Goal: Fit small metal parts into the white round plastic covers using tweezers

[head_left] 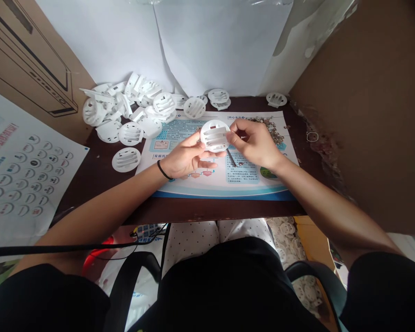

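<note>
A round white plastic piece (215,137) with parallel slots is held up over the printed sheet. My left hand (190,154) grips its left edge, the thumb on its face and other fingers spread underneath. At the piece's right edge, my right hand (254,140) is closed in a pinch; whatever is between its fingertips is too small to make out. A thin dark tool (232,158) lies on the sheet below the piece, with small metal bits beside it. Behind my right hand is a pile of small metal parts (275,133).
White round pieces (127,133) are heaped at the back left of the dark table (180,211). Another white piece (275,99) lies at the back right. Cardboard walls (373,115) flank the table. A black cable (55,249) crosses the lower left.
</note>
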Demonstrator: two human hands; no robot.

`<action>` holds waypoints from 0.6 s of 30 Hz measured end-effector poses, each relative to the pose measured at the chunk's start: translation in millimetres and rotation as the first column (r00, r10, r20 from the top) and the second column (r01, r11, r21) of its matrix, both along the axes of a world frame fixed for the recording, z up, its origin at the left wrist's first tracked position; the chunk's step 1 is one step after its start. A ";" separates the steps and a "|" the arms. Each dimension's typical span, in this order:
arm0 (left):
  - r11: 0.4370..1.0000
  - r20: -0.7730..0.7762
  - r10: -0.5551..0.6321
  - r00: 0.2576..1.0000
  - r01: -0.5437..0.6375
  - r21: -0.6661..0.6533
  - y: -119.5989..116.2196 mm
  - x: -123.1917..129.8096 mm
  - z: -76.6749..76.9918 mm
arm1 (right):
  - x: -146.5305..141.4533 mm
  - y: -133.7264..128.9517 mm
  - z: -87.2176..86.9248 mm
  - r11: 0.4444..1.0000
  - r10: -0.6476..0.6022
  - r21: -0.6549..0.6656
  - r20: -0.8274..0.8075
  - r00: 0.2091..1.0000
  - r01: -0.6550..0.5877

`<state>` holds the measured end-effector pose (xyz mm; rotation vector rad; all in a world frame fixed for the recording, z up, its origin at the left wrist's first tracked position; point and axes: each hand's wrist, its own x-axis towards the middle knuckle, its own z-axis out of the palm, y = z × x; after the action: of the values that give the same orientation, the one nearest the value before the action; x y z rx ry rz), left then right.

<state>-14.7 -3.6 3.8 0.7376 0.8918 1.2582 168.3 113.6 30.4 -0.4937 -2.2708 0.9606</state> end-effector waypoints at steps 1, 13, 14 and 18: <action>1.000 -0.003 0.002 1.000 -0.002 0.000 -0.1 0.8 0.0 | 0.2 -0.5 0.7 1.000 0.001 0.019 0.002 1.000 -0.001; 0.998 -0.160 0.064 0.985 -0.062 0.016 -1.8 7.2 5.9 | -2.3 4.1 -4.0 0.998 0.010 -0.059 0.115 0.993 -0.003; 0.997 -0.192 0.078 0.978 -0.076 0.019 -2.8 9.3 5.9 | -3.1 4.5 -4.8 0.998 -0.007 -0.068 0.120 0.993 0.015; 0.992 -0.297 0.122 0.947 -0.112 0.051 -5.8 15.1 4.3 | -5.3 5.1 -6.0 0.993 -0.059 -0.101 0.077 0.995 0.067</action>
<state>0.4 -9.4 8.0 0.9301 1.1787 1.2876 163.0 118.7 24.4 -0.6516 -2.2647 1.0474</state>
